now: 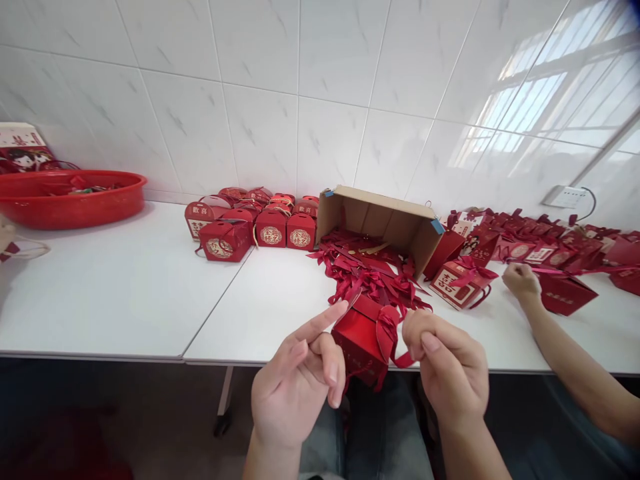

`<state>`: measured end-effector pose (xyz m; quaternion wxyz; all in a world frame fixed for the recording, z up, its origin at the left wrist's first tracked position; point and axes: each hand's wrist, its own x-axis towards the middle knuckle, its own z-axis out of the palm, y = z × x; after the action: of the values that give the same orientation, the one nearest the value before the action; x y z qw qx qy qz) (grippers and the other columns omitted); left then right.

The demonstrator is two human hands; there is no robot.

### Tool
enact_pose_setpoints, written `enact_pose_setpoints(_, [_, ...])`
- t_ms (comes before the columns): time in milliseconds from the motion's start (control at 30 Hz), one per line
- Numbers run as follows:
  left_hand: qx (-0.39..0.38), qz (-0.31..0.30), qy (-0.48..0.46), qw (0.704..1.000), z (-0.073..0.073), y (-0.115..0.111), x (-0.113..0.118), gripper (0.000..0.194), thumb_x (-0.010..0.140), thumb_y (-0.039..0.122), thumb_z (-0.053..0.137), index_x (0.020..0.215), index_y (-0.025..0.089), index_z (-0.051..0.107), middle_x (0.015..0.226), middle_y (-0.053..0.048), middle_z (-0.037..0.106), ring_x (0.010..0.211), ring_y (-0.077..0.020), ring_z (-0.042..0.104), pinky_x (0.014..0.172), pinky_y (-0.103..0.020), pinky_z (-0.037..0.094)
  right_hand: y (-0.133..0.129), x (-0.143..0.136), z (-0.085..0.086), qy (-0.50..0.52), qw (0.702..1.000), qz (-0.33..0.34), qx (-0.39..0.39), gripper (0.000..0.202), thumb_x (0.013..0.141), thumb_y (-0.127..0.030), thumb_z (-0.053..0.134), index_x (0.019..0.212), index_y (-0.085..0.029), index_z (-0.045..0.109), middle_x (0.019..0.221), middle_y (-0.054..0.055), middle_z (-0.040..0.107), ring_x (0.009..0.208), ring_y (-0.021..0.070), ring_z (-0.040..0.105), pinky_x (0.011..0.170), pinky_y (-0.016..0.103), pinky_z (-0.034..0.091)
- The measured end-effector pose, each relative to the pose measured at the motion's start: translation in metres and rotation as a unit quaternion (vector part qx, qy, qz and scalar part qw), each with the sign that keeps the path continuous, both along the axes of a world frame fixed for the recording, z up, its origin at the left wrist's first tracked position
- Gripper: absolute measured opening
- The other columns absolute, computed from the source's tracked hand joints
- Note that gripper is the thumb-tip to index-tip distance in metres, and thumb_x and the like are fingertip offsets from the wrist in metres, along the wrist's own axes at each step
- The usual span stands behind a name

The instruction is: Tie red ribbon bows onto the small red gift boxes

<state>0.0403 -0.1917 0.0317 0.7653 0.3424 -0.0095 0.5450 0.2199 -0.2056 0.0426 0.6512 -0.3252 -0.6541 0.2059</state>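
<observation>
A small red gift box [361, 340] hangs tilted at the front edge of the table, above my lap. A dark red ribbon [404, 360] is tied at its right side. My right hand [447, 367] is closed, thumb against fingers, on the ribbon's end. To the left of the box is my left hand [300, 380], palm turned up, index finger stretched out and the others loosely bent. Nothing lies in it, and its index fingertip comes close to the box's top edge. Behind the box, loose red ribbons [370, 273] spill from a cardboard box [380, 207] lying on its side.
Several finished red boxes [273, 230] stand by the wall, with more [540, 247] at the right. A red basin [75, 200] sits at far left. At right, a co-worker's hand [523, 283] pulls a ribbon over a red box [565, 293]. Another hand shows at the left edge.
</observation>
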Motion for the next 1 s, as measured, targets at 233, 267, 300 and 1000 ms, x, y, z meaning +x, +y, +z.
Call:
enact_pose_setpoints(233, [0.003,-0.018,0.021,1.000,0.002,-0.007,0.001,0.044,0.084,0.029,0.050,0.123,0.011,0.062,0.057,-0.002,0.053,0.048,-0.0115,0.052,0.046,-0.020,0.041,-0.008,-0.019,0.005,-0.038,0.998,0.028,-0.048,0.023,0.095,-0.018,0.041,0.098,-0.022,0.063,0.076,0.002,0.056,0.069,0.0131,0.050,0.061,0.027,0.038])
enact_pose_setpoints(267, [0.002,-0.020,0.026,0.999,0.003,-0.007,0.001,0.044,0.083,0.029,0.051,0.123,0.012,0.062,0.059,-0.003,0.055,0.050,-0.0119,0.054,0.047,-0.020,0.043,-0.008,-0.020,0.005,-0.045,0.997,0.031,-0.046,0.024,0.095,-0.018,0.041,0.099,-0.023,0.063,0.076,0.001,0.056,0.069,0.0127,0.050,0.062,0.026,0.038])
enact_pose_setpoints(300, [0.002,-0.021,0.030,0.999,0.003,-0.006,0.000,0.044,0.082,0.028,0.053,0.123,0.013,0.062,0.061,-0.004,0.057,0.051,-0.0121,0.056,0.048,-0.020,0.044,-0.008,-0.020,0.005,-0.049,0.997,0.035,-0.043,0.024,0.095,-0.017,0.041,0.101,-0.024,0.063,0.076,0.001,0.057,0.069,0.0123,0.051,0.062,0.025,0.039])
enact_pose_setpoints(1000, [0.053,0.010,-0.037,0.998,0.000,-0.001,0.001,0.058,0.074,0.037,0.052,0.130,0.021,0.055,0.135,-0.005,0.055,0.132,-0.0292,0.040,0.111,-0.042,0.034,-0.033,-0.010,0.003,0.016,0.999,-0.030,-0.009,0.024,0.093,-0.024,0.048,0.077,-0.021,0.066,0.066,0.005,0.064,0.064,0.0179,0.058,0.057,0.031,0.046])
